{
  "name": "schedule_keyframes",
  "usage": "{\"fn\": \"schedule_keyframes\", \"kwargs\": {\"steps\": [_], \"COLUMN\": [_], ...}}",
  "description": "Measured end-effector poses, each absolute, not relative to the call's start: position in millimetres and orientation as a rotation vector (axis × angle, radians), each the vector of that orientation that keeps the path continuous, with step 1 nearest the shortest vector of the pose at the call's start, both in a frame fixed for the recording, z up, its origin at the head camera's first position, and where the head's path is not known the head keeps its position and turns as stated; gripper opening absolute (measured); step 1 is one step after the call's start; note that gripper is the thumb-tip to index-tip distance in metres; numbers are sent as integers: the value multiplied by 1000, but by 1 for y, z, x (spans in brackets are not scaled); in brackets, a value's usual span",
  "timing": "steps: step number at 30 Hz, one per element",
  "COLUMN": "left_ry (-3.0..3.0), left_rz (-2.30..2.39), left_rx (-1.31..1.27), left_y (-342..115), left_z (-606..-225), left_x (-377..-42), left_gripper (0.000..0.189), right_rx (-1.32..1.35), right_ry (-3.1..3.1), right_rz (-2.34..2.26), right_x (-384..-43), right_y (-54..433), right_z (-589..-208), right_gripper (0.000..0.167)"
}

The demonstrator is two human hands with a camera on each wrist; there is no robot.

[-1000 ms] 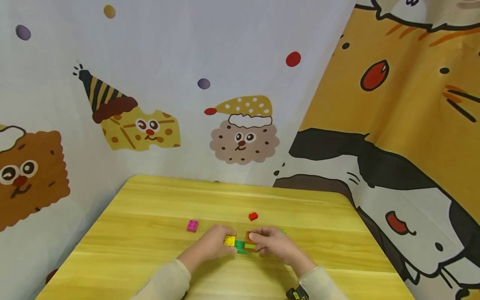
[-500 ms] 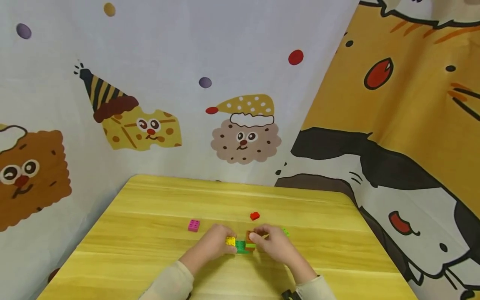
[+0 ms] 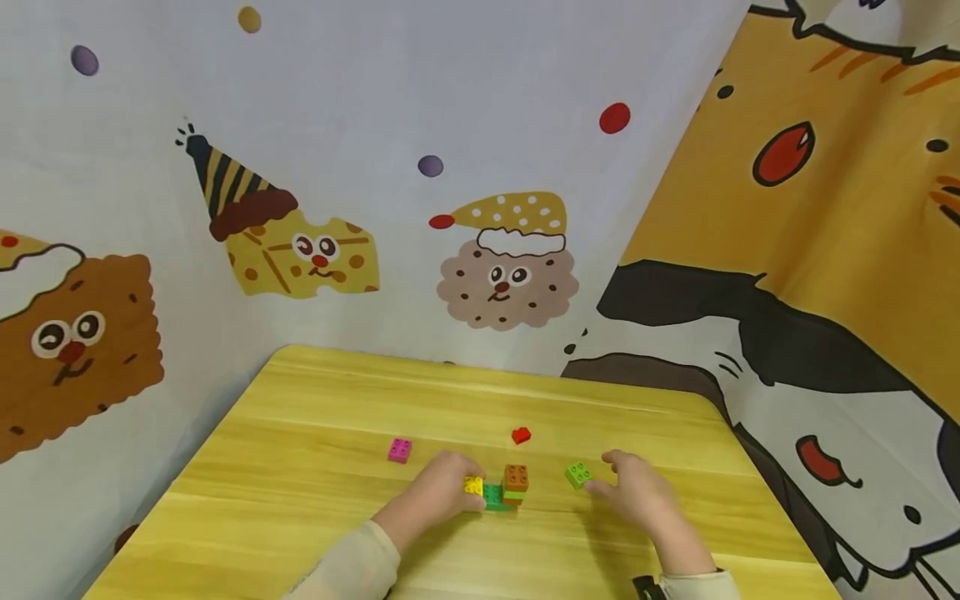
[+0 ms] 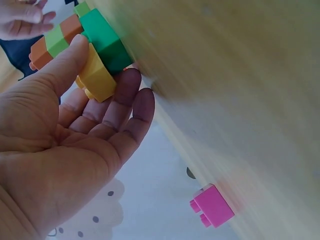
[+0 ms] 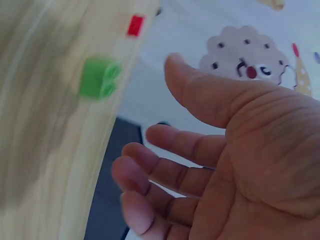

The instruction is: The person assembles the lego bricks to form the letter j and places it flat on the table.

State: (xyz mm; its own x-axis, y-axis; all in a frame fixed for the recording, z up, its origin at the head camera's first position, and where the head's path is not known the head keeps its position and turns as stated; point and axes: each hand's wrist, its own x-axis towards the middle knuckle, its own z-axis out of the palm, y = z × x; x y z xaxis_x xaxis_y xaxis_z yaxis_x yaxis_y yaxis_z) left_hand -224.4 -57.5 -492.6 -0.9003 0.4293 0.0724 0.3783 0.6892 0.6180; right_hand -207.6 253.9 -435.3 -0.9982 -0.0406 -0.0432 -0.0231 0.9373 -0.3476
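Grip of left hand (image 3: 441, 488) narrow on smooth, studded yellow block (image 4: 101, 78); right hand (image 3: 639, 495) wide beside boxy lime block (image 3: 577, 476)

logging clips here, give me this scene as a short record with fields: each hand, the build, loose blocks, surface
left hand: holds the yellow block
right hand: holds nothing, nearest the light green block
build: green piece showing between the yellow block and an orange-and-lime stack
loose blocks: light green block, pink block, red block
surface: wood-grain table
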Motion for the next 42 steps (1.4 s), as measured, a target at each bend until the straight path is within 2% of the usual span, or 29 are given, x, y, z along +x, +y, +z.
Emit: {"fn": "schedule_keyframes", "kwargs": {"steps": [8, 22, 31, 42], "left_ry": [2793, 2800, 2804, 2788], "left_rz": [1016, 1006, 996, 1009], "left_rx": [628, 650, 635, 620], "left_y": [-57, -57, -57, -57], "left_z": [-488, -488, -487, -487], "left_x": [-223, -225, -225, -225], "left_gripper": [38, 38, 38, 38], "right_rx": [-51, -91, -121, -160], "right_ry": [2969, 2958, 2953, 2937], "right_rz": [-367, -425, -445, -516], "right_x": [-207, -207, -208, -208], "right_y": [271, 257, 252, 242], "right_z": [-449, -467, -472, -470], "right_gripper": [80, 52, 47, 48]}}
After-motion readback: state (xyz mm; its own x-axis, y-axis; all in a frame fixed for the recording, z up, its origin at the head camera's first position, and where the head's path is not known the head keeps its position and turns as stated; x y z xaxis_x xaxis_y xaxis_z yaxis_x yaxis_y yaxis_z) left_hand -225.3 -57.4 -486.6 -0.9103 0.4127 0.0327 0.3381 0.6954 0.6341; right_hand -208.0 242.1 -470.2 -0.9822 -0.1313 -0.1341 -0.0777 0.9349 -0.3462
